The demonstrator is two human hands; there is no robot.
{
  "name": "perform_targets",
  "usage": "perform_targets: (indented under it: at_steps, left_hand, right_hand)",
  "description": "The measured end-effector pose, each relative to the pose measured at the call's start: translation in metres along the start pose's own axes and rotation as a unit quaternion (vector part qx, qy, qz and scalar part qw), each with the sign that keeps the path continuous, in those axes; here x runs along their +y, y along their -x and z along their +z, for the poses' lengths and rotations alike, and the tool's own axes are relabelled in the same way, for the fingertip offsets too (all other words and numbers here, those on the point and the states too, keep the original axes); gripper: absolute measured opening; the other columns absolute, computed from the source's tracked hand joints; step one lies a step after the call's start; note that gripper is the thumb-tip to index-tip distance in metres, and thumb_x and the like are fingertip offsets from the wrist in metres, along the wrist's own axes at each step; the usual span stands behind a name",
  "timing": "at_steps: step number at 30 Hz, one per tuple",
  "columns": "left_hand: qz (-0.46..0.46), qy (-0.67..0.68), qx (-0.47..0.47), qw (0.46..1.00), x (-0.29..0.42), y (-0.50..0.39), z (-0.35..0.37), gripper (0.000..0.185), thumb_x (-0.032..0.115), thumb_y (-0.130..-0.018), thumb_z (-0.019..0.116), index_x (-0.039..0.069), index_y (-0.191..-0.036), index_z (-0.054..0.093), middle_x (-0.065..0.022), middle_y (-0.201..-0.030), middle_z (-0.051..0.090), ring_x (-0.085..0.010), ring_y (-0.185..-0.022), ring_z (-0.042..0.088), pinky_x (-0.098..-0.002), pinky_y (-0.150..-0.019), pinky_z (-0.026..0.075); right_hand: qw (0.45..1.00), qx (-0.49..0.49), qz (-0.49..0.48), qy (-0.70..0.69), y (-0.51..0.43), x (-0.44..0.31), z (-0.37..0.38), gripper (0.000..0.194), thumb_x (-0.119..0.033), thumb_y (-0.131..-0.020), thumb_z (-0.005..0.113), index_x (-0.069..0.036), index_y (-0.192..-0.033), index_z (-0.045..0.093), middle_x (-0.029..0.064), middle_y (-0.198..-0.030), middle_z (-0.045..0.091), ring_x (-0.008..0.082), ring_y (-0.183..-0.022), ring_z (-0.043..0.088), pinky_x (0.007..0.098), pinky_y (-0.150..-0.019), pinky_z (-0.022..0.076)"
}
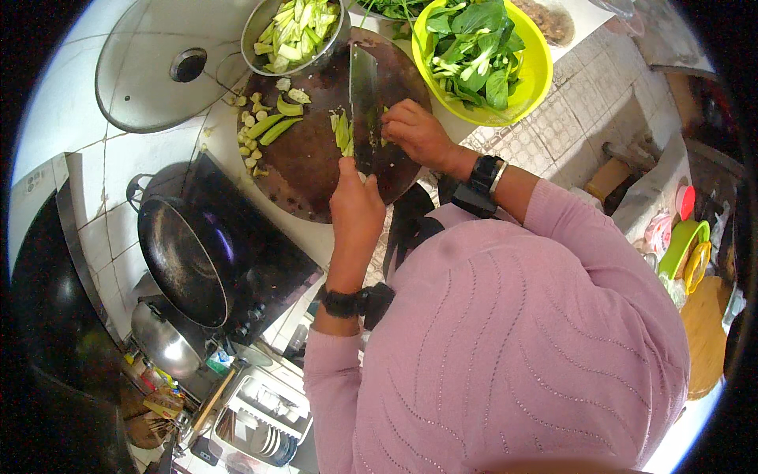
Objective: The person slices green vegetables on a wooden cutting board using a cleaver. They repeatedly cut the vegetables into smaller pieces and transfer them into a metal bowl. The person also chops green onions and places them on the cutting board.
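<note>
My left hand [357, 207] is closed around the handle of a broad kitchen knife [363, 89], whose blade lies across a round dark wooden chopping board [308, 189]. Left of the blade, next to my fingertips, are slender cut green pieces [341, 131], apparently okra. My right hand [414, 133] is beside the blade's right side, fingers pinched on a green piece [385, 110], mostly hidden. Green pods [265, 126] and cut-off caps [249, 139] lie at the board's left. A metal bowl [346, 29] of sliced pieces overlaps the board's upper edge.
A yellow-green basket [542, 89] of leafy greens stands at upper right. Left are a glass lid [139, 89] and a black wok [183, 260] on a black stove [272, 255]. Lower down are a metal pan [169, 338] and a white dish rack [228, 441].
</note>
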State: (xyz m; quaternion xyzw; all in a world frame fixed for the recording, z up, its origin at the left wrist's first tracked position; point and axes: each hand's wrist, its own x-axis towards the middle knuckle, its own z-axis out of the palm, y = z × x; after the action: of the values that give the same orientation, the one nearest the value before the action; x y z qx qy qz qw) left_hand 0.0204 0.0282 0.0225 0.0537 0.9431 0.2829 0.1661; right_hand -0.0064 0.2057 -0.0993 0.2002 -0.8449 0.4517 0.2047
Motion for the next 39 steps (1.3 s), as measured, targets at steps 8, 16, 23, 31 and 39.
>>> perform_targets:
  at_steps: [8,16,23,31,39]
  left_hand:
    - [0.001,-0.012,-0.070,0.997,0.015,0.011,-0.026,0.028,0.005,-0.092,0.060,0.001,-0.112,0.042,-0.0343,-0.092,0.063,-0.0552,-0.090,0.059,-0.0598,-0.074,0.046]
    - [0.025,-0.029,-0.021,0.999,0.006,-0.017,0.013,0.038,0.008,-0.091,0.063,0.000,-0.121,0.042,-0.0342,-0.092,0.063,-0.0554,-0.088,0.060,-0.0580,-0.072,0.047]
    - [0.023,0.006,-0.027,0.999,-0.003,-0.002,-0.010,0.033,0.006,-0.092,0.061,0.000,-0.119,0.043,-0.0339,-0.091,0.063,-0.0546,-0.090,0.060,-0.0578,-0.073,0.047]
    - [0.015,0.004,-0.074,0.997,0.000,0.002,-0.023,0.029,0.005,-0.091,0.062,0.001,-0.112,0.043,-0.0329,-0.084,0.062,-0.0544,-0.085,0.059,-0.0586,-0.069,0.046]
    - [0.062,0.002,-0.070,0.996,-0.001,-0.007,-0.021,0.030,0.006,-0.091,0.062,0.000,-0.113,0.042,-0.0328,-0.083,0.062,-0.0542,-0.084,0.059,-0.0589,-0.069,0.046]
  right_hand:
    - [1.000,-0.003,-0.003,0.001,0.001,0.003,0.000,0.015,-0.004,-0.079,0.069,-0.006,-0.092,0.061,0.0093,-0.103,0.061,0.0328,-0.098,0.057,0.0390,-0.082,0.0505]
    - [1.000,-0.002,-0.003,0.004,-0.001,0.003,0.002,0.013,-0.002,-0.080,0.067,-0.007,-0.090,0.060,0.0088,-0.100,0.060,0.0327,-0.098,0.056,0.0398,-0.082,0.0500]
    - [1.000,0.006,0.016,-0.017,-0.002,-0.001,-0.002,0.013,0.000,-0.079,0.067,-0.005,-0.088,0.059,0.0098,-0.099,0.059,0.0324,-0.098,0.057,0.0391,-0.082,0.0499]
    - [1.000,0.004,0.008,0.004,0.001,0.004,0.001,0.014,0.001,-0.078,0.067,-0.004,-0.089,0.059,0.0108,-0.099,0.060,0.0327,-0.098,0.057,0.0388,-0.083,0.0506]
    - [1.000,0.001,0.014,0.001,0.001,0.004,0.001,0.013,0.000,-0.078,0.067,-0.004,-0.088,0.060,0.0108,-0.099,0.060,0.0324,-0.099,0.057,0.0386,-0.084,0.0498]
